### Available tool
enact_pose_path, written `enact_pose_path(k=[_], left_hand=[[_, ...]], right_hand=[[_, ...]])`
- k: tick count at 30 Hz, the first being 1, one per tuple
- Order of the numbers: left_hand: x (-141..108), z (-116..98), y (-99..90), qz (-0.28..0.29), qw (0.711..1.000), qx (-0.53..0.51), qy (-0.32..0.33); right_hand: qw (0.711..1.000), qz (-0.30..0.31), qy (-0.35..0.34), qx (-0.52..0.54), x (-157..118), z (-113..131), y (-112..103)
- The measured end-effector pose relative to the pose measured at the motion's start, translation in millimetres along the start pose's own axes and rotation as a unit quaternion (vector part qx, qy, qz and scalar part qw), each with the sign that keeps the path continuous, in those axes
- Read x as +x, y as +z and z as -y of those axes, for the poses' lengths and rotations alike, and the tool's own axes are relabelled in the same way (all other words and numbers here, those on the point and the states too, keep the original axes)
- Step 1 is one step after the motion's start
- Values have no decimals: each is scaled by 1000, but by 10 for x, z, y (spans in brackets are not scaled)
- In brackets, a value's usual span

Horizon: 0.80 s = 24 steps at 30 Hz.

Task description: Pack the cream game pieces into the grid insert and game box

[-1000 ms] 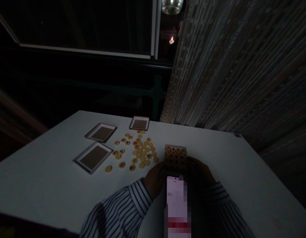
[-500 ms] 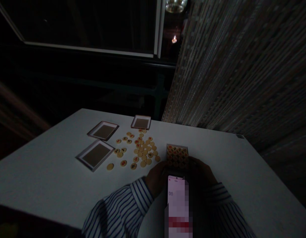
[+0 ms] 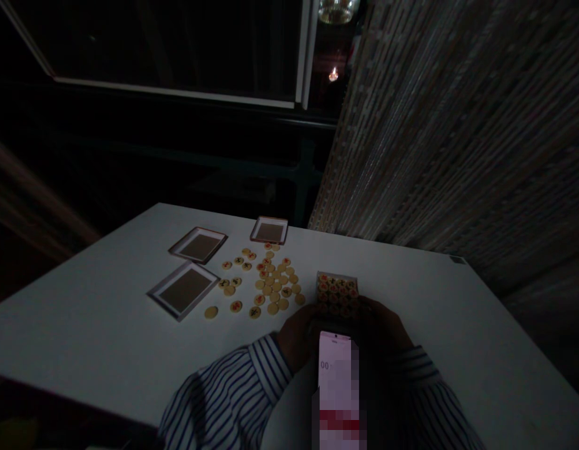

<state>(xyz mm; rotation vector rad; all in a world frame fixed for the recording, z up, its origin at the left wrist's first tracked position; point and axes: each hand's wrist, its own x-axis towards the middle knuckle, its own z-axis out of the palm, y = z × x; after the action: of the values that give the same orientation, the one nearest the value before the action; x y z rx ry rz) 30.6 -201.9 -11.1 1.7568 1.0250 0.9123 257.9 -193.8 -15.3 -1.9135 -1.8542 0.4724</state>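
A small shallow box [image 3: 344, 275] filled with rows of round xiangqi pieces [image 3: 335, 290], marked in red and black, rests on the white table. My left hand [image 3: 295, 337] grips its near left side, and my right hand [image 3: 385, 322] grips the right side. Shadow hides most of the fingertips. Close in front of the box is a lit phone [image 3: 336, 381], its screen partly blurred out. Left of my hands lie many loose xiangqi pieces [image 3: 273, 287], some face up with characters, others plain side up.
Three shallow trays or lids with brown bottoms lie farther left: a near one [image 3: 183, 290], one behind it [image 3: 198, 244] and a far one [image 3: 269, 230]. The white table [image 3: 92, 300] ends before a dark window. A string curtain [image 3: 434, 137] hangs along its right back edge.
The view has shifted very slightly, so everything sits a little differently in the picture. Both hands stay at the box, and the loose pieces and trays keep their places.
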Motion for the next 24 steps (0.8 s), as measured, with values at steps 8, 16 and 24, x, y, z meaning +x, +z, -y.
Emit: enact_pose_path(k=[8,16,24], left_hand=[[-1,-28,-18,-1,1000,12,8],[1,-23,-8,-1,1000,16,-18],[-2,-36,-43,-12,1000,24,-14]], right_hand=[[1000,-16,-1,16,8,-8,11],[999,-20,-15,25,-10,-1,6],[999,-32,0,25,0,-58,22]])
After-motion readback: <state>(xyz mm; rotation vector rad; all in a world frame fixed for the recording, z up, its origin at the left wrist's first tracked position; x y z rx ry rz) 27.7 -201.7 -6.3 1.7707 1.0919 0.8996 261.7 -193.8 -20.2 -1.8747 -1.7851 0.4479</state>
